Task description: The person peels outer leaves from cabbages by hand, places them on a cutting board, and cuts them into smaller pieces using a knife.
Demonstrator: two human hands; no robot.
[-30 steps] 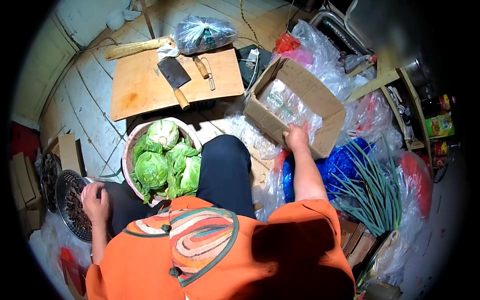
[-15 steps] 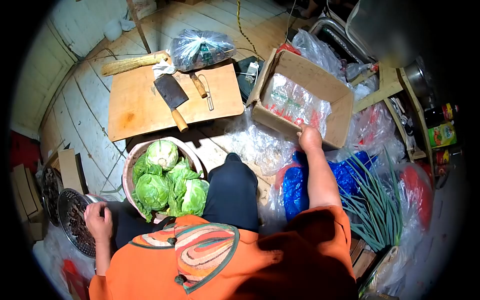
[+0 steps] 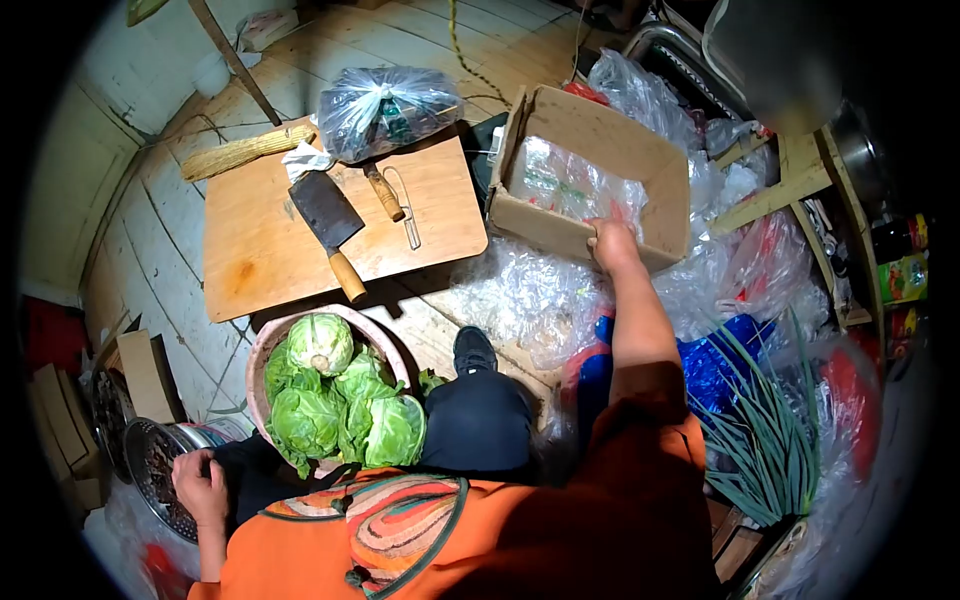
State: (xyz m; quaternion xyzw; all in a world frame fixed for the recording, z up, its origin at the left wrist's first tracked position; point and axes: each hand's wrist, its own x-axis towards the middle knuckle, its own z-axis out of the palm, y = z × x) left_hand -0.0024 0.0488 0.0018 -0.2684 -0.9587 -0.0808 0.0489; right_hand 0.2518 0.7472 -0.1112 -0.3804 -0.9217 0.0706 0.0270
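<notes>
My right hand grips the near edge of an open cardboard box, which has clear plastic bags with red and green print inside. At the lower left, my left hand rests over my leg beside a metal colander of dark dried pieces; its fingers are loosely curled and apart, with nothing in them. Between my hands a pink basin holds cabbages and loose green leaves.
A wooden board bears a cleaver, a wooden-handled knife, a peeler and a tied plastic bag. Green onions lie right of my arm, near a wooden shelf.
My right hand has moved the box forward, away from me. More of the blue bag's surroundings and my shoe now show. My left hand stays by the colander.
</notes>
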